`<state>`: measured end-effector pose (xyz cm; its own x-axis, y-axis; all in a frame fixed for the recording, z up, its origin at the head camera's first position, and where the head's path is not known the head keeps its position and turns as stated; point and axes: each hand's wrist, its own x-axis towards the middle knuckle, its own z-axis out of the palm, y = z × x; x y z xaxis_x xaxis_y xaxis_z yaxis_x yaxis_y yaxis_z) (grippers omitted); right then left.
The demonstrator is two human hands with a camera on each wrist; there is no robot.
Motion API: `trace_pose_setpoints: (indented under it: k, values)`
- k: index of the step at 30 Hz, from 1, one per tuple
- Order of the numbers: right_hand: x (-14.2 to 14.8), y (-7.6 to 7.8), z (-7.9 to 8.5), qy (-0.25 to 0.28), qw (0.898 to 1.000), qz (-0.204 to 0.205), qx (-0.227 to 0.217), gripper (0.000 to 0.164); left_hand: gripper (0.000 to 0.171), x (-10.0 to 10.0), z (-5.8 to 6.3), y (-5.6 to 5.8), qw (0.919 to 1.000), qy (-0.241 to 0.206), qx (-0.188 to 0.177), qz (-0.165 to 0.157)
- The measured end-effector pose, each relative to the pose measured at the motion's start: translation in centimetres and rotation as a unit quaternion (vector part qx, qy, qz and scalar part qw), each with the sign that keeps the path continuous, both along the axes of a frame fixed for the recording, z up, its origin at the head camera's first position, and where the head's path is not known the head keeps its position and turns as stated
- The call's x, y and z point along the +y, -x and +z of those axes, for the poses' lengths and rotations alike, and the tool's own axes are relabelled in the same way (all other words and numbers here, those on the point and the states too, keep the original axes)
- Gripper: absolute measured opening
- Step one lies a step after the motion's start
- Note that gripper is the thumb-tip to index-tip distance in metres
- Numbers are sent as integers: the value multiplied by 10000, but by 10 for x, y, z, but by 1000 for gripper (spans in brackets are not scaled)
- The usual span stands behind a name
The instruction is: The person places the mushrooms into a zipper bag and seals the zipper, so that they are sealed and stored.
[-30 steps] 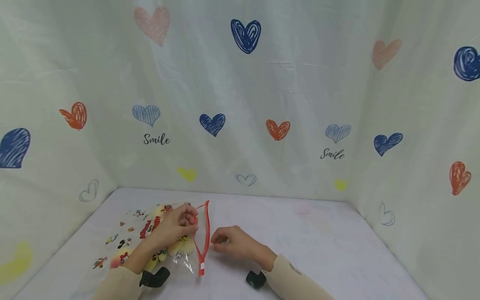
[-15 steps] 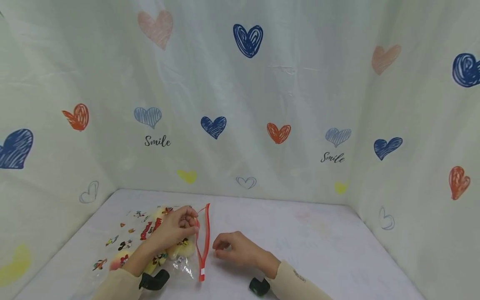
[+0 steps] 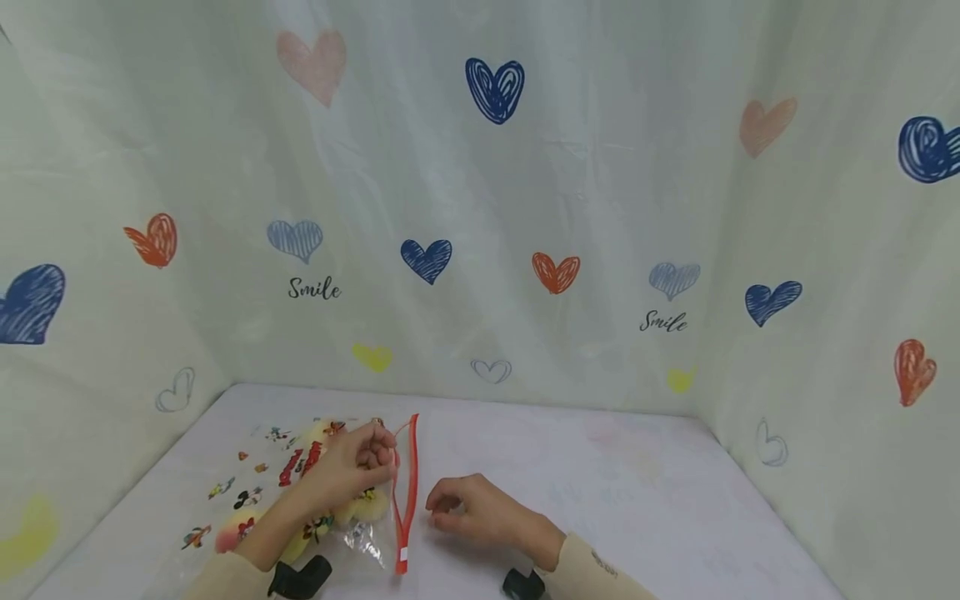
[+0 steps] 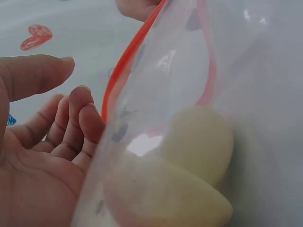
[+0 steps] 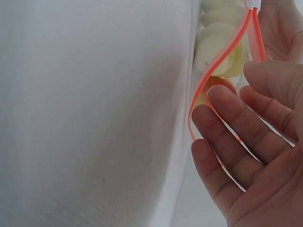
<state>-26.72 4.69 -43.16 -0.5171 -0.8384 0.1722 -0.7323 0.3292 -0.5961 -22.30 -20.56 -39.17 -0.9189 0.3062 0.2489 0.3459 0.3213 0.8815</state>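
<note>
A clear zip bag [image 3: 363, 543] with cartoon prints lies on the left of the table, its red zip edge [image 3: 413, 475] facing right and parted. Inside are several pale yellow, rounded pieces [image 4: 161, 189], one of them reddish at the lower left; their kind is unclear. My left hand [image 3: 352, 467] lies over the bag near its mouth, with fingers loosely bent and the thumb apart, nothing between them. Just right of the zip edge hovers my right hand [image 3: 483, 510], fingers relaxed and holding nothing. A white slider [image 3: 403, 553] sits at the zip's near end.
A white cloth covers the table [image 3: 637, 500]. Behind and at both sides hangs a pale curtain [image 3: 480, 183] printed with hearts and the word "Smile". Dark wrist devices [image 3: 300, 577] sit below both wrists.
The head view has tilted slightly, so the scene sits a little lower in the picture. My right hand has shifted slightly away from the zip edge; the left hand stays by the bag's mouth.
</note>
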Motion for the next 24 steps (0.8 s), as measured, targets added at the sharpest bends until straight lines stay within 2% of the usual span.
trace_pose_setpoints:
  k: [3,6,12,16,19,24]
  values:
    - [2,-2,-4,81,9999,22,147,10,26,-1,-5,-7,9999,32,-4,-114]
    - [3,-3,-6,165,9995,83,244,10,26,-1,-9,-16,9998,193,-13,45]
    - [5,-3,-1,189,9990,53,391,11,28,-1,-6,-32,9978,449,-57,478]
    - [7,-2,3,157,9994,-115,291,12,31,2,-1,-38,9965,462,-320,613]
    - [9,-1,4,195,9995,-125,207,13,30,3,0,-44,9964,554,-302,565]
    - [8,-1,5,286,9992,-43,264,14,24,2,-1,-56,9978,598,45,299]
